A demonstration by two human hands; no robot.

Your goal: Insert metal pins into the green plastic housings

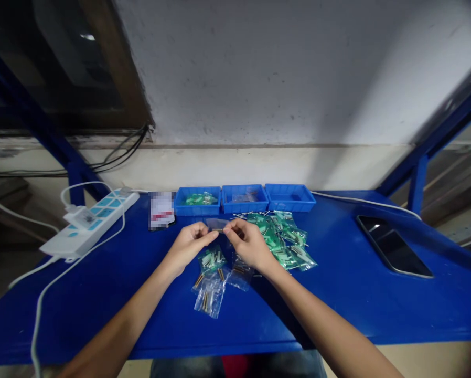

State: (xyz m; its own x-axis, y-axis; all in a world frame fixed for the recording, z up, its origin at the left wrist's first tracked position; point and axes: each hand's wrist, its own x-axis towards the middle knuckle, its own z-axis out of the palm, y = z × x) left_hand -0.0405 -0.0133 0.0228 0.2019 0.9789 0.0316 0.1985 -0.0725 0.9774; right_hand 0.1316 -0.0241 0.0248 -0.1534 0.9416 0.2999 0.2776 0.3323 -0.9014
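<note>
Between my two hands is a small clear plastic bag (216, 224) with brass-coloured screw-like pieces inside. My left hand (190, 244) pinches its left side, fingers closed. On the other side, my right hand (250, 242) grips the bag between thumb and fingers. Just below lie clear bags (211, 295) holding similar brass-coloured pieces, and a green-tinted bag (212, 259) with pale plugs and screws. Beside my right hand spreads a heap of green-tinted bags (273, 236) with pale green and metal pieces.
Three blue bins stand along the back: a left bin (198, 210) with green bags, a middle bin (245, 208) with clear bags, and a right bin (290, 205). A white power strip (89, 223) with cables lies left, a phone (393, 247) right. A blurred packet (162, 210) sits beside the bins.
</note>
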